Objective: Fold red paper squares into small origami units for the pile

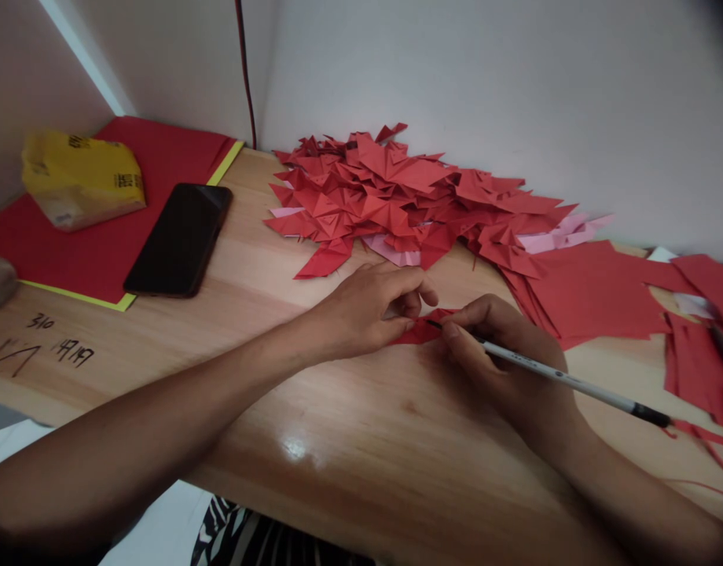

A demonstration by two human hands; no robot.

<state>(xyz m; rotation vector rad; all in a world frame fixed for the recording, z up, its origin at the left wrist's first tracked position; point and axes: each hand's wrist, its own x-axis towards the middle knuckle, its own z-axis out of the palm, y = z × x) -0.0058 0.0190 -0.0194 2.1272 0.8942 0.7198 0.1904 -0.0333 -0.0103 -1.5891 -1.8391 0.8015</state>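
My right hand (515,369) grips a slim white pen (565,377) with a black end, its tip pointing left. That tip touches a small folded piece of red paper (423,328) on the wooden table. My left hand (373,310) has its fingers curled and its thumb against the left end of the same piece, holding it; part of the paper is hidden by both hands. Just behind my hands lies a heap of folded red paper shapes (385,185), with some pink ones among them.
Flat red paper sheets (597,283) and cut strips lie to the right. On the left, a black phone (178,240) rests partly on large red sheets (178,149), with a yellow package (84,181) on them. A wall (485,86) stands behind.
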